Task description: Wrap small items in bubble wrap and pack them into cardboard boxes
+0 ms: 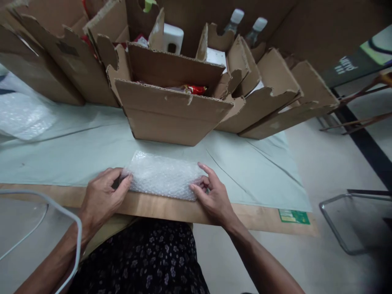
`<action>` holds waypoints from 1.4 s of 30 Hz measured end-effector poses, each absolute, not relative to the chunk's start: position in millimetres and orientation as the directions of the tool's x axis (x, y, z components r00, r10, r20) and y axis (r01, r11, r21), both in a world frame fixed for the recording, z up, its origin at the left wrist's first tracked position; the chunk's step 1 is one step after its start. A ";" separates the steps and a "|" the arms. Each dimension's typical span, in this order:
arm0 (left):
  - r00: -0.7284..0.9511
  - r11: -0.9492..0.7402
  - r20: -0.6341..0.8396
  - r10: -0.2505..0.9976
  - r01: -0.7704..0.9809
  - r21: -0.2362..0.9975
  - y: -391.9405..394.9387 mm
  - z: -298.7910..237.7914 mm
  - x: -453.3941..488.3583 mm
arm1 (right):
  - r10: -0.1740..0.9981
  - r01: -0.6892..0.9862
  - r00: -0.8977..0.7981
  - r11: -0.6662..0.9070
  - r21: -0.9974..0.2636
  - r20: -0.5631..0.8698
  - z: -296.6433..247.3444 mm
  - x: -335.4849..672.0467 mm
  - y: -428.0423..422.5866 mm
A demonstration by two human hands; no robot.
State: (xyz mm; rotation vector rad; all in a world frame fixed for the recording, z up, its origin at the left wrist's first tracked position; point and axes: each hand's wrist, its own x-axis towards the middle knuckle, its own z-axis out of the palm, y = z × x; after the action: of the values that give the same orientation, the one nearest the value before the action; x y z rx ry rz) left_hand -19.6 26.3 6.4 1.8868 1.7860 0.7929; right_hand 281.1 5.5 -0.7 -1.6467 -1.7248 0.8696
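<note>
A flat sheet or pouch of clear bubble wrap (163, 173) lies at the table's front edge, on the pale green cloth. My left hand (105, 188) grips its left end, thumb on top and fingers curled beneath. At the opposite end my right hand (212, 192) pinches the bubble wrap between thumb and bent fingers, with the index finger stretched out along the side. Whether anything is inside the wrap cannot be made out.
Cardboard bins (174, 114) stand behind, one holding red-wrapped items. Two capped bottles (252, 32) are at the back. More bubble wrap (26, 108) lies at left. A grey cable (80, 232) loops past my left forearm. A metal chair frame (332, 228) is at right.
</note>
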 end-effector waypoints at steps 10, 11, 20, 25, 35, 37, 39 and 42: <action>0.120 -0.164 0.166 0.979 0.943 0.290 45.1 -7.9 -21.4 | 0.965 0.879 -0.207 0.256 -0.401 0.163 6.9 298.7 42.1; 0.135 -0.181 0.178 0.975 0.943 0.278 45.1 -9.0 -22.5 | 0.964 0.882 -0.209 0.258 -0.395 0.163 5.9 297.8 49.0; 0.160 -0.218 0.162 0.974 0.860 0.461 48.9 8.1 -19.9 | 0.979 0.697 -0.198 0.173 -0.696 0.045 8.4 274.3 13.1; 0.303 -0.380 0.251 0.920 0.847 0.372 81.0 15.1 18.0 | 0.970 0.515 -0.203 -0.014 -0.857 -0.137 14.9 261.4 -41.8; 0.536 -0.618 0.332 0.776 0.541 0.571 -27.4 13.9 2.9 | 0.936 0.451 -0.294 -0.045 -0.891 -0.196 18.3 259.9 -31.1; 0.604 -0.662 0.310 0.734 0.534 0.526 -48.1 8.4 2.0 | 0.935 0.445 -0.271 -0.090 -0.891 -0.230 18.1 259.7 -29.5; 0.626 -0.706 0.343 0.701 0.536 0.463 -54.3 -0.5 8.2 | 0.934 0.428 -0.249 -0.132 -0.894 -0.257 17.1 258.3 -28.7; 0.547 -0.697 0.434 0.716 0.522 0.491 -46.9 -9.6 20.5 | 0.927 0.361 -0.225 -0.207 -0.909 -0.301 16.7 259.3 -28.9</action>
State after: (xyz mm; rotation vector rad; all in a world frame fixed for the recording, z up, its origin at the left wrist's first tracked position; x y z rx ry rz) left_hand 20.5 -46.9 -9.6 2.4822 1.0246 0.9008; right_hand 259.3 -28.9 16.7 -1.5224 -1.5438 1.4461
